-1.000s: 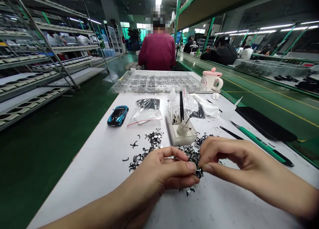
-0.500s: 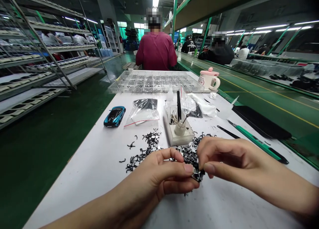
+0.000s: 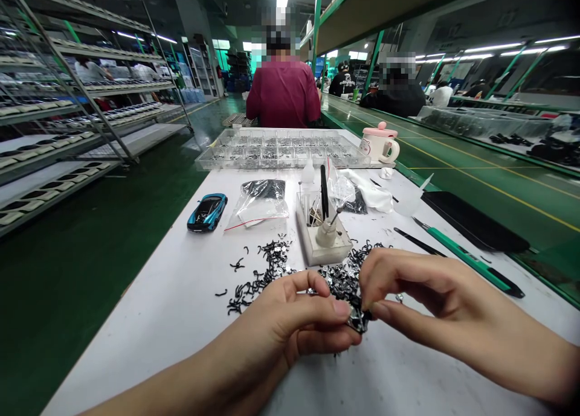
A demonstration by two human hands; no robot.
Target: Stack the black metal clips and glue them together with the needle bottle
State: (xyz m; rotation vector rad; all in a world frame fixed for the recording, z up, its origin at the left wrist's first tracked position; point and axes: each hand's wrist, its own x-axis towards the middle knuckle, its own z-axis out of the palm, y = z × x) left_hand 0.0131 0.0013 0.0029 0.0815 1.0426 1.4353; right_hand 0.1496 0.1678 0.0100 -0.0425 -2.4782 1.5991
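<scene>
At lower centre of the frame, on a white workbench [image 3: 176, 277], the left hand [image 3: 290, 319] and right hand [image 3: 421, 295] pinch from either side a small tangled clump of black-and-silver metal clips [image 3: 356, 318], held just above a scattered heap of matching clips [image 3: 339, 280].

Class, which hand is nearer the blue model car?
Left. The left hand sits front-right of the blue model car; the right hand sits farther right, past the left hand.

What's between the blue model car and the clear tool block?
The head view shows a clear plastic bag of black parts lying between the blue model car and the clear tool block.
</scene>
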